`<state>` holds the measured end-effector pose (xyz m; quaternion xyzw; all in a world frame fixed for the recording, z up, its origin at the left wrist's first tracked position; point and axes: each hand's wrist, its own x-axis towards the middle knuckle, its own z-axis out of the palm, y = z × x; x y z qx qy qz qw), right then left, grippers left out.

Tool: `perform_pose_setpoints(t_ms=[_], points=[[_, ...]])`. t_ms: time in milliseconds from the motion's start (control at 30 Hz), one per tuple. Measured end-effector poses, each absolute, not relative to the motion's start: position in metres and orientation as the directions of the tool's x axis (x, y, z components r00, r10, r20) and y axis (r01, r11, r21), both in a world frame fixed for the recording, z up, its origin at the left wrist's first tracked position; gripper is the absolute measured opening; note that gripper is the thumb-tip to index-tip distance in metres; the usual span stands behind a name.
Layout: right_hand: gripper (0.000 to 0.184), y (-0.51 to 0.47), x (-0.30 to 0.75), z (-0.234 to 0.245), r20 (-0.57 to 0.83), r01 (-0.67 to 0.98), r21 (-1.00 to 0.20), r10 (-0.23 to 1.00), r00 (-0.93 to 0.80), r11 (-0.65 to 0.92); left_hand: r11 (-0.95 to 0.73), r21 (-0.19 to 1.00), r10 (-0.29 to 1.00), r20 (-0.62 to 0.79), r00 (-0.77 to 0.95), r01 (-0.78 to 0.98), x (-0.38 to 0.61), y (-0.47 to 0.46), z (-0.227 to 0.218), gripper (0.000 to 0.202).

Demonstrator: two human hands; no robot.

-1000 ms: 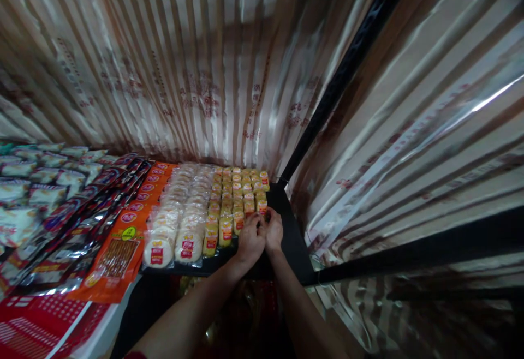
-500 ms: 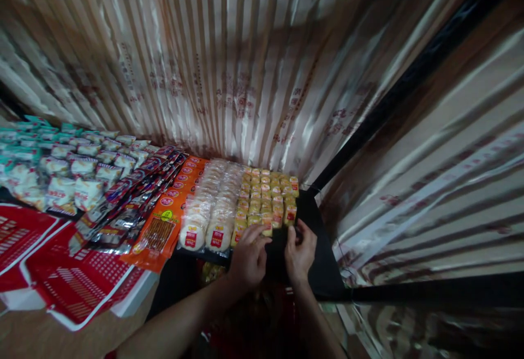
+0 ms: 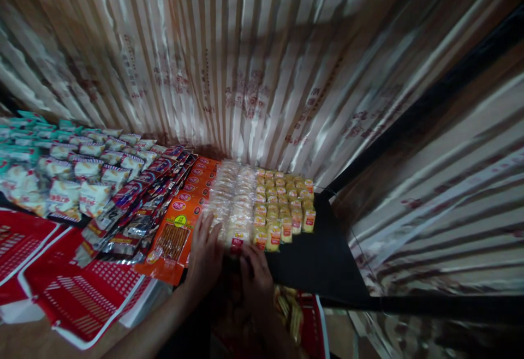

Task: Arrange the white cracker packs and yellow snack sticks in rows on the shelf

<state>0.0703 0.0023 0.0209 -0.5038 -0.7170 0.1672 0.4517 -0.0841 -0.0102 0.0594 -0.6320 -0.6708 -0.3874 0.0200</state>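
1. White wrapped rounds (image 3: pixel 240 211) are what I've got at the fingertips on my feed: two columns of overlapping packs on the black shelf (image 3: pixel 315 261), reaching its front edge.
2. Left hand (image 3: pixel 206 250) has its fingers loosely spread over the front of the left column. Right hand (image 3: pixel 257 271) has its fingertips by the red label (image 3: pixel 237 243) at the front of the right column. I only see the backs of both, in poor light, so I can't tell if either is pinching anything.
3. Handling, just my guess: light, soft, maybe crumbly, with slick plastic. I'd take one by its side edges with flat fingers and not press the middle.
4. Yellow packs (image 3: pixel 273 236) sit in rows just beside the right column, so a sloppy right hand could bump them.
5. Orange bags (image 3: pixel 174 241) lie beside the left hand and crowd that side.
6. Farther left: dark shiny packs (image 3: pixel 135 228), then white bags (image 3: pixel 63 198), with a red basket (image 3: pixel 92 277) lower down.
7. Striped sheeting (image 3: pixel 229 64) hangs right behind the rows, so not much room back there.
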Motion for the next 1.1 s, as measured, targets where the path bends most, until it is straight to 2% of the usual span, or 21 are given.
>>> perform_pose_setpoints(t_ms=[133,300,533,833,1100], points=[[0.029,-0.006,0.069,0.024,0.484,0.584,-0.68,0.87,-0.097,0.443,-0.185,0.48,0.819,0.558,-0.136,0.858,-0.076,-0.022,0.054,0.037],[0.029,-0.023,0.079,0.031,0.503,0.602,-0.661,0.86,-0.087,0.448,-0.233,0.507,0.847,0.525,-0.082,0.83,-0.059,-0.039,0.059,0.042],[0.03,-0.056,0.095,0.011,0.551,0.648,-0.647,0.834,0.032,0.403,-0.381,0.486,0.809,0.587,0.029,0.786,-0.042,-0.068,0.057,0.039],[0.025,-0.099,0.132,-0.003,0.57,0.713,-0.621,0.812,0.127,0.326,-0.619,0.414,0.742,0.587,0.323,0.667,-0.014,-0.1,0.035,0.044],[0.027,-0.117,0.18,-0.02,0.477,0.68,-0.682,0.869,0.134,0.269,-0.58,0.483,0.775,0.574,0.263,0.655,0.016,-0.116,0.037,0.04]])
